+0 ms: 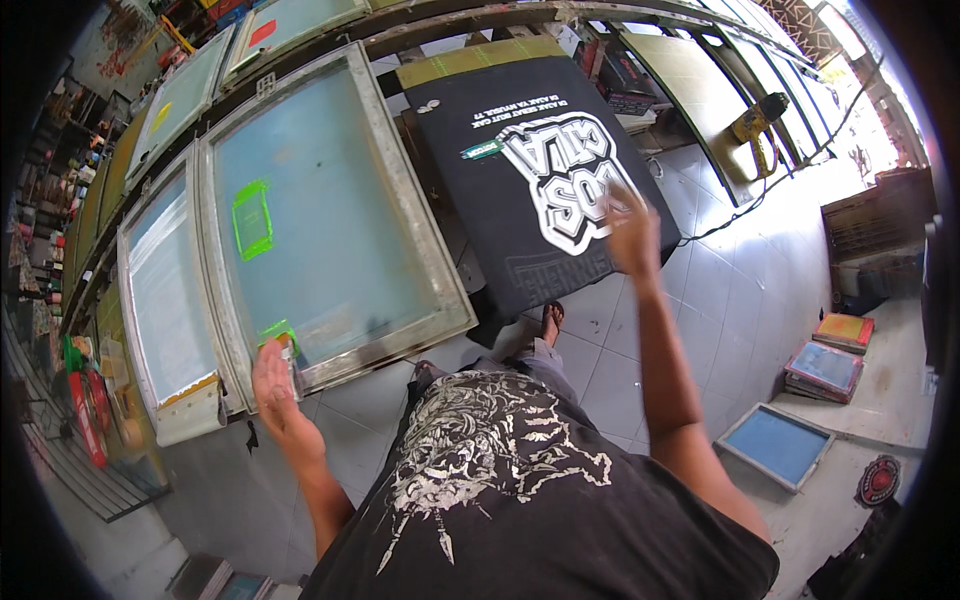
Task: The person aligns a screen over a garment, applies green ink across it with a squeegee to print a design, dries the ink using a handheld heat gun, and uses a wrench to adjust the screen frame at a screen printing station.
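cloth (500,212) | black, flat | white print (572,178), block-lettered | dark print (556,268), perhaps lettering

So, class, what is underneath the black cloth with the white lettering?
A gold-coloured board shows past the far end of the black cloth. It seems to continue beneath, but the cloth covers whatever else lies there.

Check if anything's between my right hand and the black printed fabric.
Nothing visible: your right hand appears over the edge of the white print on the black fabric. Whether it's touching, I can't tell.
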Available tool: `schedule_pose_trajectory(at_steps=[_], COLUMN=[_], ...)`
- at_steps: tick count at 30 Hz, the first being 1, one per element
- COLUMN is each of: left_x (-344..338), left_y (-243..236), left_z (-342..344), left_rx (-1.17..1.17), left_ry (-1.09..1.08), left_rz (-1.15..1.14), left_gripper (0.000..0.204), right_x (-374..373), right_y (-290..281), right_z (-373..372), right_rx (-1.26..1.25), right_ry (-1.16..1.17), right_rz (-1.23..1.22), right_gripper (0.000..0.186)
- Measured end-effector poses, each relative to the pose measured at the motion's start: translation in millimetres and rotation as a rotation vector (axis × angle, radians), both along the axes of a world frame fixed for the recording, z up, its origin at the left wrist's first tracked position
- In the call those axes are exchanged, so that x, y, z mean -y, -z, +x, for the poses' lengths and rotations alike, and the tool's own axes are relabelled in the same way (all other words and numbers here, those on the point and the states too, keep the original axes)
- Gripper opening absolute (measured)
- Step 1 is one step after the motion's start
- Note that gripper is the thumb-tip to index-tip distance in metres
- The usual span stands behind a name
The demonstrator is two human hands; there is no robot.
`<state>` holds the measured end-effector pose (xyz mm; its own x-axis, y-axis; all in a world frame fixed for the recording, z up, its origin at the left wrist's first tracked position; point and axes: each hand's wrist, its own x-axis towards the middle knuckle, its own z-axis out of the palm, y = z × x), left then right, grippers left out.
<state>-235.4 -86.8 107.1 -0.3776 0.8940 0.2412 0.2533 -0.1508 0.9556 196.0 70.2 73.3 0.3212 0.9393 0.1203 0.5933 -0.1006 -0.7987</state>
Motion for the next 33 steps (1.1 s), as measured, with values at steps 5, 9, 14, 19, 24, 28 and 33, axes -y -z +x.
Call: schedule_pose_trajectory(at_steps=[5, 9, 14, 19, 24, 28, 33], left_x=[-40, -64, -82, -89, -102, -115, -122], left_y=[5, 3, -3, -1, 1, 0, 7], left_z=[120, 215, 284, 312, 331, 344, 354], left_rx=[0.003, 0.113, 0.127, 0.122, 0.087, 0.016, 0.101], left_ry=[0.111, 0.192, 0.234, 0.163, 0.15, 0.161, 0.197], left_rz=[-0.086, -0.127, -0.209, -0.268, -0.283, -0.318, -0.326], left_gripper=[0.047, 0.039, 0.035, 0.032, 0.03, 0.033, 0.031], right_x=[-83, -140, -167, -179, -205, -201, -192], right_y=[50, 41, 56, 75, 74, 70, 79], right_z=[263, 355, 465, 613, 667, 664, 601], right_rx=[0.389, 0.456, 0.675, 0.761, -0.188, -0.131, 0.72], right_ry=[0.279, 0.361, 0.593, 0.658, 0.578, 0.444, 0.541], right_rz=[0.136, 0.048, 0.392, 0.193, -0.154, -0.21, 0.296], right_gripper=[0.044, 0.047, 0.046, 0.03, 0.04, 0.063, 0.043])
